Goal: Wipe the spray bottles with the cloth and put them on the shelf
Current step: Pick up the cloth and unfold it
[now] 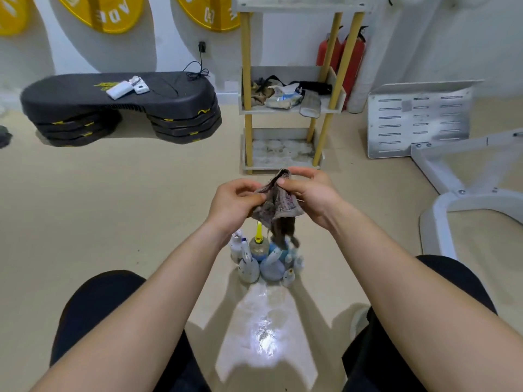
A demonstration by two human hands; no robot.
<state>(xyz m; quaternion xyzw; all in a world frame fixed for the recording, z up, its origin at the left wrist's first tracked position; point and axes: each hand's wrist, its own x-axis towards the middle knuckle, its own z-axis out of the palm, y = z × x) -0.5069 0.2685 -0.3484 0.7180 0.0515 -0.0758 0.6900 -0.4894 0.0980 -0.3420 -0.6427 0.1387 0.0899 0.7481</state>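
Note:
A grey, worn cloth [278,206] hangs between my two hands at mid-frame. My left hand [233,200] pinches its left edge and my right hand [308,192] pinches its top corner. Below the cloth, several spray bottles [264,257] stand clustered on the beige floor; most are white and blue, and one clear one has a yellow nozzle [258,232]. The cloth's lower end dangles over the cluster. The shelf [283,108] with yellow posts stands straight ahead against the wall; its bottom tier [280,154] is bare and stained.
The shelf's middle tier holds rags and a packet. A black stacked step platform [119,106] with white devices on it sits at the left. Red fire extinguishers [353,60] stand behind the shelf. A white metal frame [452,171] lies at the right. My knees frame the bottles.

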